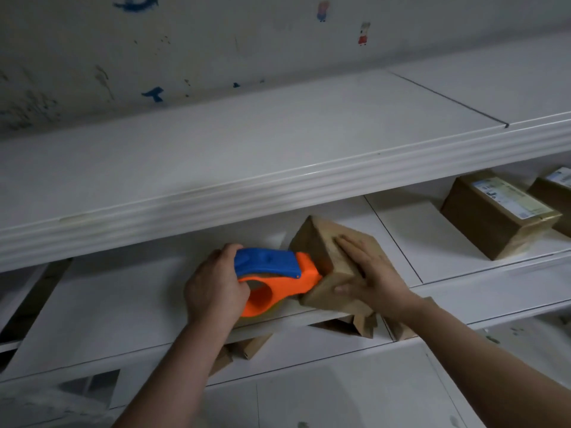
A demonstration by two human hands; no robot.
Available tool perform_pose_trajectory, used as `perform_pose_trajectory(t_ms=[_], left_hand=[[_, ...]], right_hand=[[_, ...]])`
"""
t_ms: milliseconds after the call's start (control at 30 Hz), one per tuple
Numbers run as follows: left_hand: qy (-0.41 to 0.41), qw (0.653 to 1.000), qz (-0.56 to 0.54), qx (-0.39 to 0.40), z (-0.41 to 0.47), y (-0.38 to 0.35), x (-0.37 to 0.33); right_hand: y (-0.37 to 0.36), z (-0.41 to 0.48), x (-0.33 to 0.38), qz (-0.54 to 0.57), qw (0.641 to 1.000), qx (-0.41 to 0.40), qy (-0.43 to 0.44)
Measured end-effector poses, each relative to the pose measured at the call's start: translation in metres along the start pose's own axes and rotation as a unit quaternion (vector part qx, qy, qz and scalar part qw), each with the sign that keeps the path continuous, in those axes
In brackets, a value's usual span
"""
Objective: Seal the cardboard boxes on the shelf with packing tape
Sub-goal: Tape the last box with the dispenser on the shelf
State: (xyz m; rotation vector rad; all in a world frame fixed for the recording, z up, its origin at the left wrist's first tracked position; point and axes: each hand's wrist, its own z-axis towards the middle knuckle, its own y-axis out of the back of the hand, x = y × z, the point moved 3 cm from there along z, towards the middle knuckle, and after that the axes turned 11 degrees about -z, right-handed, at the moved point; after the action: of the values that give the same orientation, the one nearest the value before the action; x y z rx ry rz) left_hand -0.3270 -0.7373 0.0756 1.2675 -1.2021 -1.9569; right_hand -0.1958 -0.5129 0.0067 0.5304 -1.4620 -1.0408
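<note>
A small brown cardboard box (pixel 321 245) lies tilted on the middle white shelf (pixel 129 291). My right hand (pixel 370 273) rests on its top and right side, fingers spread flat and thumb against the front face. My left hand (pixel 213 285) grips an orange and blue tape dispenser (pixel 275 273). The dispenser's orange nose touches the box's left face.
Two more cardboard boxes, one with a white label (pixel 500 214) and one at the frame edge (pixel 556 196), stand on the same shelf at the right. Flattened cardboard pieces (pixel 355 325) lie on the shelf below. The upper shelf's lip (pixel 278 193) overhangs the work area.
</note>
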Motion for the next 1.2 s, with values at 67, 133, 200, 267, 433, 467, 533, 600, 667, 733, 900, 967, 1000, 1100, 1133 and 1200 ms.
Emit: perform_pose_trajectory(t_ms=[67,133,200,267,433,467,533,600,667,733,900,967,1000,1100,1133,1200], left_hand=[[-0.019,0.999,-0.009,-0.026,-0.002,0.015,-0.028],[-0.077,0.994,0.062,-0.038,-0.009,0.019,-0.066],[-0.121,0.986,0.110,-0.035,-0.018,0.010,-0.096],[-0.116,0.986,0.117,-0.024,-0.020,-0.003,-0.110],[-0.097,0.989,0.113,-0.028,-0.017,-0.011,-0.111],[-0.095,0.990,0.104,-0.021,-0.017,-0.011,-0.106],[-0.071,0.994,0.083,-0.007,-0.016,-0.007,-0.086],[-0.019,0.998,0.061,-0.012,-0.013,0.003,-0.056],[0.030,0.998,0.054,-0.024,-0.011,0.013,-0.023],[0.062,0.996,0.054,-0.025,-0.009,0.012,-0.002],[0.014,0.998,0.056,0.033,-0.014,-0.037,-0.017],[0.026,0.999,0.026,0.033,-0.013,-0.047,-0.020],[0.032,0.999,0.017,0.031,-0.013,-0.048,-0.019],[0.027,0.999,0.022,0.023,-0.013,-0.046,-0.012],[0.024,0.999,0.027,0.022,-0.013,-0.044,-0.012],[0.018,0.999,0.032,0.020,-0.011,-0.042,-0.013]], right_hand=[[0.015,-0.008,-0.013,0.265,0.964,-0.016,-0.026],[0.022,-0.019,-0.022,0.341,0.939,0.028,-0.041],[0.028,-0.024,-0.034,0.229,0.972,0.016,-0.050],[0.038,-0.023,-0.038,0.076,0.995,-0.046,-0.039],[0.040,-0.012,-0.027,-0.123,0.991,-0.031,0.034],[0.040,-0.011,-0.029,-0.134,0.990,-0.035,0.028],[0.040,-0.012,-0.029,-0.160,0.986,-0.037,0.032],[0.040,-0.013,-0.030,-0.183,0.982,-0.030,0.042],[0.041,-0.013,-0.029,-0.198,0.979,-0.015,0.039],[0.042,-0.011,-0.027,-0.199,0.979,-0.006,0.036],[0.033,-0.010,-0.036,-0.221,0.972,0.010,0.075],[0.039,-0.008,-0.043,-0.223,0.972,-0.003,0.074],[0.042,-0.007,-0.045,-0.234,0.970,0.000,0.070],[0.039,-0.007,-0.031,-0.318,0.945,-0.006,0.081],[0.034,-0.008,-0.022,-0.337,0.935,-0.044,0.104],[0.021,-0.010,-0.011,-0.342,0.927,-0.088,0.129]])
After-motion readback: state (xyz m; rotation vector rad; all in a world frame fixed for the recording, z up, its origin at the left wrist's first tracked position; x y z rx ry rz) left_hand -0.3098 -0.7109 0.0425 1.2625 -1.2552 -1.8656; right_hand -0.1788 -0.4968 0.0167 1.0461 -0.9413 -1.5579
